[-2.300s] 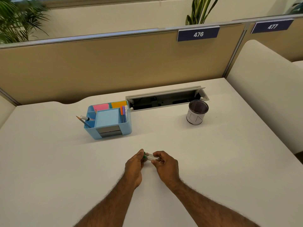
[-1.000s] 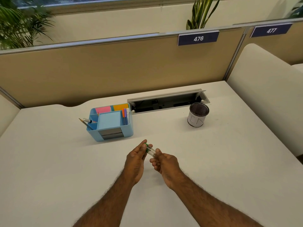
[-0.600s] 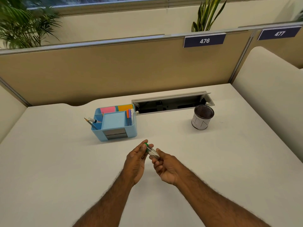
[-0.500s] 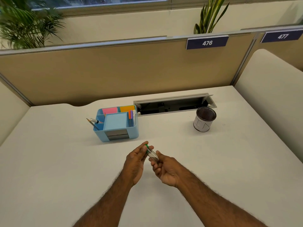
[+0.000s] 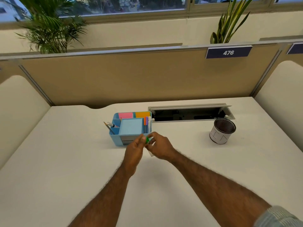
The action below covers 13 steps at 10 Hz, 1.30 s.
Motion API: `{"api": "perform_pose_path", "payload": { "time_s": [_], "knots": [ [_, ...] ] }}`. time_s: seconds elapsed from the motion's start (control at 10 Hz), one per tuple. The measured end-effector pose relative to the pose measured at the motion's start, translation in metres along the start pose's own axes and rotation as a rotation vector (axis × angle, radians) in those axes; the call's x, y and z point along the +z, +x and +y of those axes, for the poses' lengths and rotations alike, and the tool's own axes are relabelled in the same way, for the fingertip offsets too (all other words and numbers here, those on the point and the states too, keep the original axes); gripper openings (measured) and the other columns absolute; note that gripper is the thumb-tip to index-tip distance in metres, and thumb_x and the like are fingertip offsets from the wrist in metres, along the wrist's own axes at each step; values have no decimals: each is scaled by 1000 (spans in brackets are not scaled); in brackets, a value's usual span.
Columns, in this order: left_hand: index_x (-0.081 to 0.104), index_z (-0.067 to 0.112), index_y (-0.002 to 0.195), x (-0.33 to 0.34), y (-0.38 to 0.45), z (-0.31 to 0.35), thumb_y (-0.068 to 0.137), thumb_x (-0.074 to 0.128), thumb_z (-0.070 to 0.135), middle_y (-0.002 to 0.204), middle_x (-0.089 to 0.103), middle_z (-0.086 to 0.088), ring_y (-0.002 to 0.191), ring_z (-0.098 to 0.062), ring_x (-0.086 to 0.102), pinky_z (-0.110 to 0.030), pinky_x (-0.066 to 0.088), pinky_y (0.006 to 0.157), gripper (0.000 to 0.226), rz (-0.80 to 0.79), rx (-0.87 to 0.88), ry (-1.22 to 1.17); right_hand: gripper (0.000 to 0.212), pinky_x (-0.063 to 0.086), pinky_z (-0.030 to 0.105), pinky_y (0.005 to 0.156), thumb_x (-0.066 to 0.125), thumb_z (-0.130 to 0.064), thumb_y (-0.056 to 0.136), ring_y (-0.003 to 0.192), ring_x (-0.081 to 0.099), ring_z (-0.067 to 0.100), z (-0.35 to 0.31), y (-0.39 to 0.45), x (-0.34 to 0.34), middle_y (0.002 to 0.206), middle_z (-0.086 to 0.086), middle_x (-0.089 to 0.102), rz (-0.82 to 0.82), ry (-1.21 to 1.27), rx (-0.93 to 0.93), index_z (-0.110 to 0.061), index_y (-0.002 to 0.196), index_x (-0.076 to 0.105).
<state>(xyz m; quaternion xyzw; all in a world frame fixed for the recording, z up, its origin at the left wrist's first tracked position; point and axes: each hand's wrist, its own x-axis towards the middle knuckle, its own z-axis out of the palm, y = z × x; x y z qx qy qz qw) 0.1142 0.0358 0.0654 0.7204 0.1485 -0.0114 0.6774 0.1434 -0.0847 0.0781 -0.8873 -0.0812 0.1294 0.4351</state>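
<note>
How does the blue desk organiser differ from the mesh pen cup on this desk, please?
The blue organiser is a rectangular box split into compartments; the mesh cup is round with one well. The organiser holds sticky notes, pens and a pencil; nothing sticks out of the cup. The organiser is light blue; the cup is dark mesh wrapped in white paper. Both stand upright on the white desk.

A: What is the pen [image 5: 147, 140] looking like?
B: It is showing a green cap and a whitish barrel; fingers are hiding the middle.
A: How is it lying?
B: It is tilting, the green end pointing away, the pale end pointing toward the person.
A: And where?
B: The left hand [image 5: 133, 151] and the right hand [image 5: 159, 149] are holding it just before the blue desk organizer [image 5: 114, 140].
</note>
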Motion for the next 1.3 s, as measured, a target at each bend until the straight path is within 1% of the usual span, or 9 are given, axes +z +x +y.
{"api": "perform_pose_path", "payload": {
  "time_s": [0.1,0.2,0.3,0.4,0.5,0.7,0.8,1.1,1.3],
  "knots": [
    [43,20,139,-17,16,7,95,44,41,140,52,-9,125,-25,51,-40,51,98,49,189,66,300,49,48,11,66,63,-23,89,98,60,17,-15,22,1,128,8,60,52,97,-55,-23,133,42],
    [32,12,146,-40,30,3,94,48,37,152,39,-10,137,-27,40,-37,46,103,59,214,153,722,37,43,4,48,66,-20,86,93,60,14,-25,44,0,122,8,62,141,176,-63,-23,117,47],
    [21,14,151,-56,41,-4,94,44,46,161,19,-7,147,-25,21,-40,26,117,70,104,126,1038,34,52,14,60,72,-13,79,96,61,19,-31,62,-1,105,4,59,215,206,-14,-19,104,50],
    [13,14,152,-63,46,-15,94,38,52,163,8,-5,150,-23,12,-40,15,119,74,25,67,1137,33,49,24,67,73,-7,76,91,56,18,-33,76,3,97,1,57,232,189,10,-14,102,53],
    [8,15,153,-64,47,-25,93,38,54,164,2,-3,150,-20,8,-38,12,120,77,11,72,1159,31,45,17,65,73,-5,77,99,57,21,-31,86,10,104,7,61,225,136,-5,-11,103,56],
    [8,16,153,-65,50,-27,92,38,55,164,1,-3,150,-19,6,-38,11,120,78,8,62,1158,28,46,34,90,72,-23,82,107,56,24,-25,93,22,113,7,66,179,-149,-62,-16,108,62],
    [7,16,153,-66,50,-27,92,39,54,164,1,-2,150,-18,6,-37,10,120,78,-1,54,1146,30,43,36,92,70,-30,83,110,54,23,-22,99,24,115,4,66,202,-237,-65,-20,110,63],
    [7,14,153,-64,47,-19,93,42,50,164,2,-4,150,-20,6,-35,11,120,78,-22,37,1126,58,41,40,95,74,-44,75,116,49,24,-13,92,16,126,2,62,226,-266,-66,-22,125,54],
    [25,11,148,-44,48,5,89,50,48,157,29,-10,142,-26,32,-38,34,113,75,-67,11,1170,68,36,41,101,70,-53,75,125,45,22,6,77,-16,135,1,56,226,-354,-48,-23,132,48]
  ]
}}
